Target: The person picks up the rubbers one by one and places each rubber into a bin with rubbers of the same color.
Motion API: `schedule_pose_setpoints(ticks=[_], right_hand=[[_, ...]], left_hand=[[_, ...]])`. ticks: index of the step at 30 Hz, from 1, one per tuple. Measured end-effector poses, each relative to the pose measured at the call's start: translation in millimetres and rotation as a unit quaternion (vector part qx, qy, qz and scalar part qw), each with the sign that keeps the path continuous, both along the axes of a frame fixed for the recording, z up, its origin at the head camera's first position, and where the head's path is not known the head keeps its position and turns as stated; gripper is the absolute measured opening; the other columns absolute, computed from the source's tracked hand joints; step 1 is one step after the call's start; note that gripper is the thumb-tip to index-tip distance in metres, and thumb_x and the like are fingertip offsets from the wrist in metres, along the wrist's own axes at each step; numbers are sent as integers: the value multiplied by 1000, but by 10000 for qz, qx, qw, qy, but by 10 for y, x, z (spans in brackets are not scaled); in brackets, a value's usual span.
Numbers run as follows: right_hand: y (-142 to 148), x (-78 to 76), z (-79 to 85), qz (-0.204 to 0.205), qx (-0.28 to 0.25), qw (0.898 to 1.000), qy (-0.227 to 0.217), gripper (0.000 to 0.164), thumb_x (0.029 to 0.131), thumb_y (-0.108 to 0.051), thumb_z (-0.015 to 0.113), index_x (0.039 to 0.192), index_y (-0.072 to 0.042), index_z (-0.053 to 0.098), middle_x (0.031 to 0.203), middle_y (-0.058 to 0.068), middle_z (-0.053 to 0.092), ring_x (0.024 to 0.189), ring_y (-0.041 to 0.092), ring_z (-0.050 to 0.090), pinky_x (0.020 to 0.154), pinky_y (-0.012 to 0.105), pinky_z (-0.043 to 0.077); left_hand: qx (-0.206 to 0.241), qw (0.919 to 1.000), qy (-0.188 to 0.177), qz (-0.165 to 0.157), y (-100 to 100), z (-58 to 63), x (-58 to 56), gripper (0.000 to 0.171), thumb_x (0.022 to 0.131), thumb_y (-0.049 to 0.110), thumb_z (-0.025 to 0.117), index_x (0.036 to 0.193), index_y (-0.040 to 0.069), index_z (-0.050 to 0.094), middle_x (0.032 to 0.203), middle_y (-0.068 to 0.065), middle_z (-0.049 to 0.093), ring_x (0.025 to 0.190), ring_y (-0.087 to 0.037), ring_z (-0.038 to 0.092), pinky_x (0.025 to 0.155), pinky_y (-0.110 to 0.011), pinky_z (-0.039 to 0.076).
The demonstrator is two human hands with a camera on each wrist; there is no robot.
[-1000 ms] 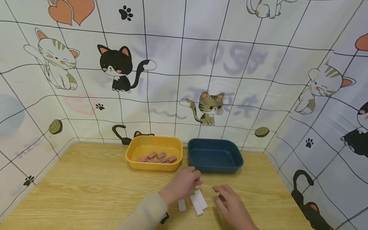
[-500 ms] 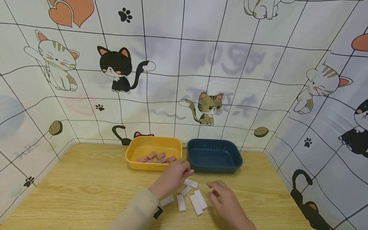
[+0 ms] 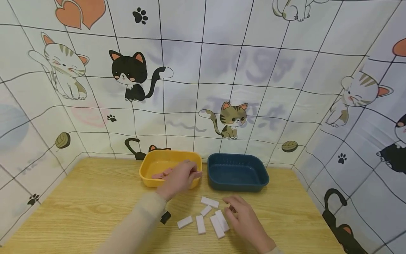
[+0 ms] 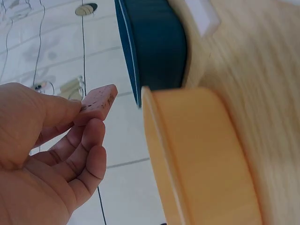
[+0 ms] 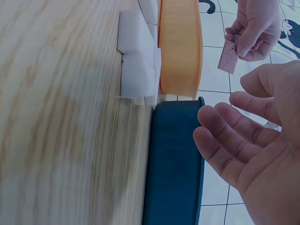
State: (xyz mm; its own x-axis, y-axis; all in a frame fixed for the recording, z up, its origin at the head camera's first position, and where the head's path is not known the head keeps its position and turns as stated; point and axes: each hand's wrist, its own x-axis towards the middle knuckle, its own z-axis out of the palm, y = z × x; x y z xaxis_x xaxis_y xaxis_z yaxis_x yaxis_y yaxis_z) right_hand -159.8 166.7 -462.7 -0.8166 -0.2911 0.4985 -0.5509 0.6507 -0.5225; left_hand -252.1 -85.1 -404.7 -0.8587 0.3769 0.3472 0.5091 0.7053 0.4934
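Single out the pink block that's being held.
It's the pink block pinched between the thumb and fingers of the left hand; the other visible pink blocks lie inside the yellow bin.

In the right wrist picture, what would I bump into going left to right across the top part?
Wooden table, white blocks, yellow box, pink block, left hand.

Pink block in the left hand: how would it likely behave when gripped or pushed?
The pink block is probably stiff: its edges look straight though the left hand pinches only one end. Its flat, box-like shape suggests it would slide rather than roll if pushed. It looks small beside the fingers, so likely light, though the material cannot be told.
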Motion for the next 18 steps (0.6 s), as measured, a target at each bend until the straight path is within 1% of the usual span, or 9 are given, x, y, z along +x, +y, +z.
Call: schedule_pose_setpoints(ticks=[3,5,7,9,10,12,14,16,18], right_hand=[[-10,-13,13,26,-18,9999,139,28,88,6,70,112,-6,73,101,7,68,80,0,60,68,25,56],[-22,-22,28,28,-19,9998,178,28,87,6,70,111,-6,73,100,6,68,81,0,60,68,26,57],[-35,-34,48,10,-6,9999,154,27,88,6,69,111,-7,73,100,5,67,81,0,59,68,27,57],[-51,-56,68,14,22,9999,112,27,88,5,68,111,-8,73,100,4,67,81,0,59,68,28,57],[-56,-71,75,34,41,9999,106,26,89,5,67,111,-8,73,101,3,67,81,1,59,68,28,56],[-72,-102,89,87,83,9999,68,26,91,3,66,113,-8,73,103,3,67,82,2,60,68,27,56],[-90,-129,103,150,114,9998,19,25,93,1,66,116,-8,73,105,2,67,82,3,61,68,26,55],[-112,-149,121,167,152,9997,-70,25,95,-1,66,119,-9,72,107,1,67,83,4,61,68,25,54],[-138,-163,147,146,196,9995,-202,26,97,-3,65,121,-10,72,108,-1,66,84,4,61,69,25,54]], left_hand=[[56,9991,-409,99,-35,58,-93,18,101,16,68,84,13,61,78,3,55,71,-14,52,67,-29,45],[166,9976,-670,92,-54,88,-147,18,101,12,66,84,10,60,79,1,58,72,-15,56,67,-30,46],[303,9960,-835,82,-65,104,-196,20,100,7,66,82,7,59,81,-1,62,77,-14,61,66,-29,47],[424,9936,-1043,127,-73,116,-235,23,99,7,68,79,5,56,82,-2,64,80,-13,65,64,-29,47],[432,9930,-1092,154,-78,120,-251,24,99,7,69,78,5,56,81,-3,64,78,-14,66,62,-28,46],[355,9935,-1061,232,-88,115,-288,27,99,11,69,77,6,55,78,-3,61,72,-14,64,60,-29,45],[220,9935,-1060,362,-99,106,-319,27,100,17,70,78,7,57,77,-4,58,67,-16,58,61,-30,44],[53,9942,-977,454,-113,82,-356,26,100,20,69,80,7,59,77,-5,56,65,-19,53,62,-31,43],[-12,9932,-1024,555,-126,54,-390,25,100,22,69,82,7,59,79,-6,56,67,-20,52,63,-32,43]])
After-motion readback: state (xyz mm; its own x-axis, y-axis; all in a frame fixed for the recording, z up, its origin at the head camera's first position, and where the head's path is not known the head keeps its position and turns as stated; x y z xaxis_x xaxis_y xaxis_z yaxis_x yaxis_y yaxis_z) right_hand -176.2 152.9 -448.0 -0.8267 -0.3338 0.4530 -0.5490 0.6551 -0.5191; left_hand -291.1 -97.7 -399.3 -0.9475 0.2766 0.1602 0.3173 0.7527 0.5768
